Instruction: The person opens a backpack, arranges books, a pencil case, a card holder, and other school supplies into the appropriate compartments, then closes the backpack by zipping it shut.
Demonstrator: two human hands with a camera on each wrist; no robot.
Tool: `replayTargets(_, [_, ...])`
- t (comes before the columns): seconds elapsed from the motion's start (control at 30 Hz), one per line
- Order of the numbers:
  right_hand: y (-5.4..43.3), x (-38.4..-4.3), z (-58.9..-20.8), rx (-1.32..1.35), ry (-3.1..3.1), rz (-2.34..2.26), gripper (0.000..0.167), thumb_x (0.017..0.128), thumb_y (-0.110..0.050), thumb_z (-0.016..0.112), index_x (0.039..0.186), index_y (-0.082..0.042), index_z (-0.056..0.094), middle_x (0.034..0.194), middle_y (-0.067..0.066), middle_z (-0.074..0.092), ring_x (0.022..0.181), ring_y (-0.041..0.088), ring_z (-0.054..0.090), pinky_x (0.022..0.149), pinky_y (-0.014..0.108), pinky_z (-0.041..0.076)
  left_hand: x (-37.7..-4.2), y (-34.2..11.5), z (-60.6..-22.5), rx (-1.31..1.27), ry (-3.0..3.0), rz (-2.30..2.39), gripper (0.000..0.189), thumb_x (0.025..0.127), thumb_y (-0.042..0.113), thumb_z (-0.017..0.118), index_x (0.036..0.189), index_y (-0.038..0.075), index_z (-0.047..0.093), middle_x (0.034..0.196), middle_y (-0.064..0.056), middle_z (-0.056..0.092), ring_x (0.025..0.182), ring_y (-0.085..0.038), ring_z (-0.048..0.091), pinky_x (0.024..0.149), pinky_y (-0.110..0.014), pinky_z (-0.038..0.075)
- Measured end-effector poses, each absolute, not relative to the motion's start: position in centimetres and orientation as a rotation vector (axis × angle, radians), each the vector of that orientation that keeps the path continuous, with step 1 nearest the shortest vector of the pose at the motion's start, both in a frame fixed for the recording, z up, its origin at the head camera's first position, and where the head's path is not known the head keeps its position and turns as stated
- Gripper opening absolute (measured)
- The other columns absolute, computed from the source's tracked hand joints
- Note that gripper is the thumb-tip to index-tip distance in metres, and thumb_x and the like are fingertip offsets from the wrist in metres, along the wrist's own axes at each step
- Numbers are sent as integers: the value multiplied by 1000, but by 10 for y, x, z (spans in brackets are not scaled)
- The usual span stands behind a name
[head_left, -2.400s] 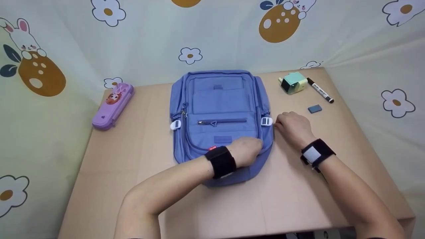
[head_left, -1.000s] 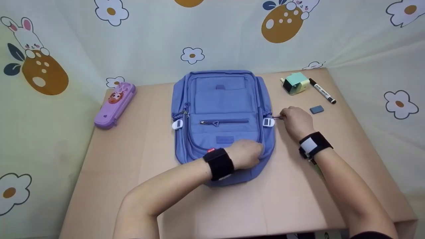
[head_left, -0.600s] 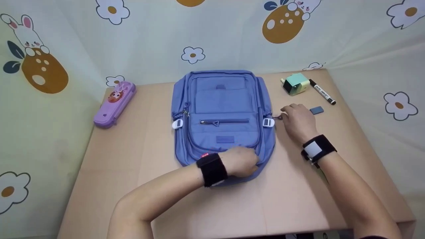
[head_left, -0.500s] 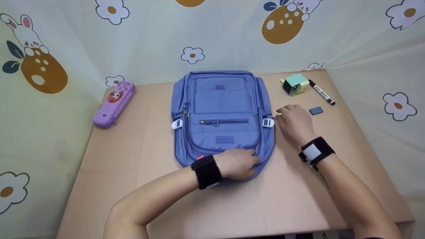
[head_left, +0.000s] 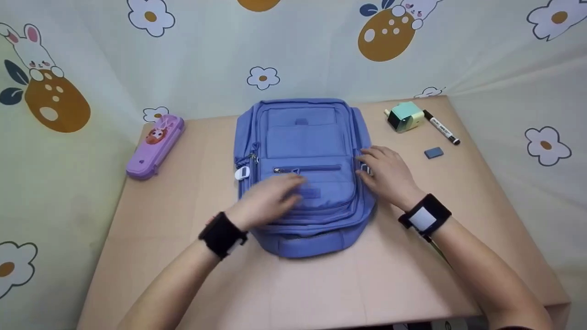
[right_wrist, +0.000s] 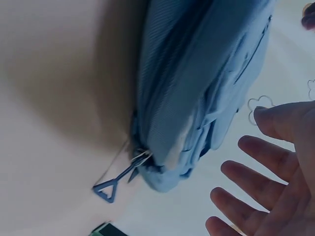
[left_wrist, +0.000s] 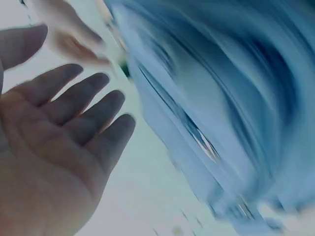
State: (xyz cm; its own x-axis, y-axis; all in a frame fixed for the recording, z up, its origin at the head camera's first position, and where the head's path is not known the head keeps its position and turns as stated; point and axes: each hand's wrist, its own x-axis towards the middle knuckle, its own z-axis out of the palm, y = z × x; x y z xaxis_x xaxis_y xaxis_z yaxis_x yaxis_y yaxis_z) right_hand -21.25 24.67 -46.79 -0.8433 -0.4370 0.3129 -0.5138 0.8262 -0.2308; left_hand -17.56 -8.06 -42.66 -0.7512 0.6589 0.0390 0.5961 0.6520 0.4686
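Note:
A blue backpack [head_left: 302, 142] lies front side up on the cardboard-coloured table. Over its lower front hovers my left hand [head_left: 268, 199], slightly blurred, with fingers loosely extended; the left wrist view shows a bare palm [left_wrist: 54, 132] beside the bag. My right hand [head_left: 390, 176] is at the bag's right edge, its fingers spread over the white side buckle [head_left: 365, 168] and partly hiding it. In the right wrist view those fingers [right_wrist: 261, 184] hold nothing. A triangular zipper pull [right_wrist: 106, 189] hangs from the bag's side there.
A purple pencil case [head_left: 155, 147] lies at the table's left. Toward the back right are a mint-green pencil sharpener [head_left: 406, 116], a black-and-white marker [head_left: 441, 127] and a small blue eraser [head_left: 434, 152]. Patterned cloth [head_left: 312, 50] hangs behind and on both sides.
My left hand has left the bag's lower right and moved left and up, fingers uncurling. The right hand has released the side zipper pull and shifted left over the bag's edge.

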Motion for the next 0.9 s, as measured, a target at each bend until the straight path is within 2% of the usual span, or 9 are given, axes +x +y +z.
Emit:
replayTargets(0.13, [232,-215,-462,810,-2767,448,42,96,-24,72,130,1,65,140,23,58,134,43,48,115,58,31,-202,-114,-435,792,2971,804,33,102,10,60,134,4,65,133,-15,66,125,-31,60,108,-46,45])
replayTargets(0.33, [198,-227,-450,896,-2872,445,48,100,-28,67,139,-2,60,149,20,52,144,41,38,122,55,19,-235,-144,-451,504,3133,773,31,100,7,59,129,1,68,127,-19,68,119,-36,63,100,-49,50])
replayTargets(0.6, [139,-250,-443,1011,-3020,338,61,102,-37,62,151,-5,46,160,17,38,150,36,28,123,52,16,-255,-149,-464,417,3178,665,31,95,4,61,124,1,71,118,-19,70,108,-41,66,87,-54,54])
replayTargets(0.8, [103,-261,-439,1113,-3067,274,54,108,-31,50,155,-8,41,163,12,33,153,33,23,124,47,14,-260,-145,-465,369,3166,613,25,94,2,61,114,4,75,111,-19,70,102,-41,67,79,-56,54])
replayTargets(0.9, [87,-266,-439,1185,-3060,232,48,110,-27,41,156,-10,42,164,10,33,153,31,23,124,44,14,-260,-144,-465,360,3172,587,20,94,4,64,110,4,75,108,-19,70,101,-41,66,79,-56,54])
